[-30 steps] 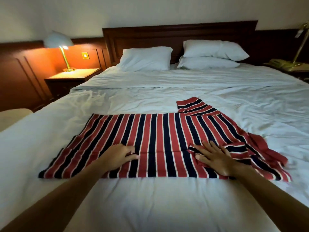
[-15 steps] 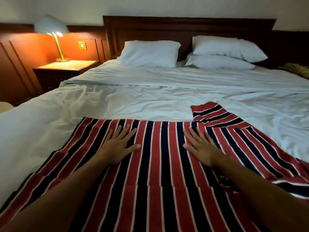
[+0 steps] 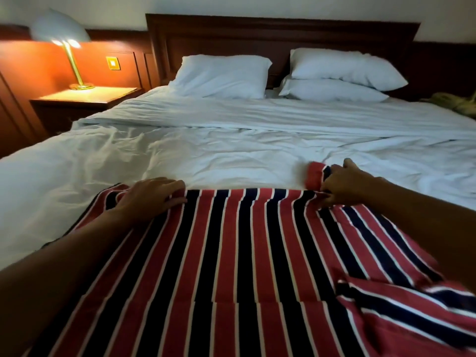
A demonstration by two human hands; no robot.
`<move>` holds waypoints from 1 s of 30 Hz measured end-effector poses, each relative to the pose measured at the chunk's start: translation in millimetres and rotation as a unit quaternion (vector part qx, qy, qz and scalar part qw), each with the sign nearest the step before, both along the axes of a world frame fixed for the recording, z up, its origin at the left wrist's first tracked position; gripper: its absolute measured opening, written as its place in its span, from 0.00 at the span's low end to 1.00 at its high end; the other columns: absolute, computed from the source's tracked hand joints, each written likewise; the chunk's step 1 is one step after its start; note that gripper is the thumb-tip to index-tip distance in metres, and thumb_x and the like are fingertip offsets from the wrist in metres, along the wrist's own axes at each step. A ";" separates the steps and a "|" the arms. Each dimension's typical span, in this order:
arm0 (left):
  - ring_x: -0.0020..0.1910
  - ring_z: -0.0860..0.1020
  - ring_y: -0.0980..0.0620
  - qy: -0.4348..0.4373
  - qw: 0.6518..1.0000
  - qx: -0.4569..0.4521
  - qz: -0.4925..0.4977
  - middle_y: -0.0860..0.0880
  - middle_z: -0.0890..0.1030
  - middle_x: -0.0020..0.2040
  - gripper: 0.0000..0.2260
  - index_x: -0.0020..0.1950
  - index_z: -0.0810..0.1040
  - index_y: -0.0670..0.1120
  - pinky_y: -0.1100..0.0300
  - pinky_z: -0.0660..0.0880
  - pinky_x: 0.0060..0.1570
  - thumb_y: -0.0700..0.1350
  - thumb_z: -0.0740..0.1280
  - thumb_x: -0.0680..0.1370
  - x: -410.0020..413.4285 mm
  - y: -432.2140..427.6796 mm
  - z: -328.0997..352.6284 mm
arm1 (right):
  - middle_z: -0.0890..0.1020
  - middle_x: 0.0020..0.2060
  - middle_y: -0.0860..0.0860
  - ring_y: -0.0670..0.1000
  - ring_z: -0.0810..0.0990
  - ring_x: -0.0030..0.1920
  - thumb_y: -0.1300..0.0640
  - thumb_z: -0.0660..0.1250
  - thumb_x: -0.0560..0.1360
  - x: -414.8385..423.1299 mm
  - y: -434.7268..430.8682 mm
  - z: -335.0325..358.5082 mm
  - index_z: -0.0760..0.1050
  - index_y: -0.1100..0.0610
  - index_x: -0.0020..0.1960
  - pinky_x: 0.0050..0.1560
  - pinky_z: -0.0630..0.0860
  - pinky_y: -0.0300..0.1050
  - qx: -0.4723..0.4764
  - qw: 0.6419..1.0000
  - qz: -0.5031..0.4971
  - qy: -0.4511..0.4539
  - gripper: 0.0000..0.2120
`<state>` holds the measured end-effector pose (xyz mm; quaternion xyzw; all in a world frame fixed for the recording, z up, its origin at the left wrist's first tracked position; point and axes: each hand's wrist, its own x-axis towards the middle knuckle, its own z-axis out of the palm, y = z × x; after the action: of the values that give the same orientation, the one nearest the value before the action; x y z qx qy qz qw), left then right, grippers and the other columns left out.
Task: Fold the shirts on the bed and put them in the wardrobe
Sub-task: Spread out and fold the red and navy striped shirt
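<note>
white duvet (image 3: pixel 231 150), lamp (image 3: pixel 64 39) lit on nightstand (image 3: pixel 85 96). striped shirt (image 3: pixel 231 266) lies flat across the duvet's near side. your left hand (image 3: pixel 152 195) curls over its far edge; your right hand (image 3: pixel 342 186) pinches that edge beside the bunched sleeve (image 3: pixel 314 176). hands well apart. judged step: first fold. next: lift both corners evenly, draw them toward you.

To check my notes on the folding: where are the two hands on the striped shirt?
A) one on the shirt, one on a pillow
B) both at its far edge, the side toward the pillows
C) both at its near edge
B: the left hand and the right hand both sit at the far edge of the striped shirt, the side toward the pillows.
</note>
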<state>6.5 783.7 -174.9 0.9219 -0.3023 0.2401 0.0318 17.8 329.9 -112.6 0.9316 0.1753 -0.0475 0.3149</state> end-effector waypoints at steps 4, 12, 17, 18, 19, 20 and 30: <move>0.36 0.83 0.51 -0.049 0.994 0.093 -0.019 0.54 0.82 0.40 0.12 0.51 0.73 0.55 0.61 0.72 0.27 0.59 0.57 0.78 -37.6 29.3 22.8 | 0.75 0.41 0.46 0.51 0.78 0.48 0.39 0.67 0.75 -36.1 -17.9 27.7 0.75 0.46 0.65 0.47 0.78 0.46 0.010 0.993 -0.111 0.036 0.21; 0.35 0.83 0.46 -0.033 0.969 0.240 0.052 0.50 0.82 0.48 0.18 0.57 0.75 0.54 0.57 0.76 0.24 0.49 0.73 0.69 -111.6 69.2 19.6 | 0.77 0.63 0.51 0.52 0.77 0.63 0.57 0.60 0.81 -142.0 -31.6 33.0 0.74 0.55 0.67 0.54 0.73 0.44 -0.085 0.973 -0.200 0.075 0.15; 0.57 0.80 0.48 0.147 0.902 0.313 0.259 0.52 0.72 0.69 0.18 0.72 0.67 0.60 0.56 0.73 0.43 0.52 0.59 0.82 -155.9 59.5 37.9 | 0.79 0.61 0.50 0.52 0.78 0.60 0.58 0.70 0.73 -191.8 -41.3 43.3 0.73 0.50 0.65 0.52 0.75 0.43 -0.039 0.986 -0.148 0.063 0.21; 0.59 0.79 0.49 0.150 0.898 0.307 0.277 0.53 0.73 0.68 0.16 0.70 0.69 0.61 0.56 0.74 0.47 0.52 0.58 0.82 -160.1 53.7 41.7 | 0.79 0.60 0.50 0.52 0.78 0.60 0.57 0.70 0.72 -197.6 -43.3 42.9 0.73 0.50 0.65 0.50 0.75 0.43 -0.018 0.990 -0.130 0.060 0.22; 0.61 0.78 0.50 0.162 0.888 0.307 0.302 0.54 0.75 0.66 0.15 0.67 0.72 0.60 0.55 0.74 0.53 0.50 0.58 0.81 -163.6 46.6 47.8 | 0.79 0.59 0.50 0.52 0.78 0.59 0.56 0.70 0.71 -204.1 -44.4 43.8 0.74 0.49 0.64 0.47 0.73 0.43 0.004 0.991 -0.117 0.065 0.21; 0.63 0.77 0.50 0.183 0.873 0.307 0.331 0.54 0.77 0.64 0.14 0.64 0.75 0.58 0.53 0.72 0.59 0.49 0.59 0.80 -166.3 39.6 53.0 | 0.79 0.58 0.50 0.52 0.78 0.59 0.56 0.69 0.71 -209.7 -45.6 44.8 0.74 0.48 0.62 0.46 0.70 0.42 0.022 0.991 -0.109 0.079 0.20; 0.73 0.67 0.56 0.471 0.870 -0.145 0.005 0.55 0.69 0.74 0.36 0.77 0.66 0.55 0.64 0.63 0.66 0.57 0.76 0.73 -181.9 -193.5 65.3 | 0.75 0.47 0.28 0.36 0.72 0.51 0.61 0.70 0.72 -220.5 -84.5 31.1 0.71 0.30 0.53 0.56 0.65 0.37 0.314 0.949 0.033 0.015 0.26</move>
<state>-175.5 590.2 -109.6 0.9122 -0.2086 -0.1809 0.3027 -202.7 245.4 -81.5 0.9761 0.2171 0.0067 0.0050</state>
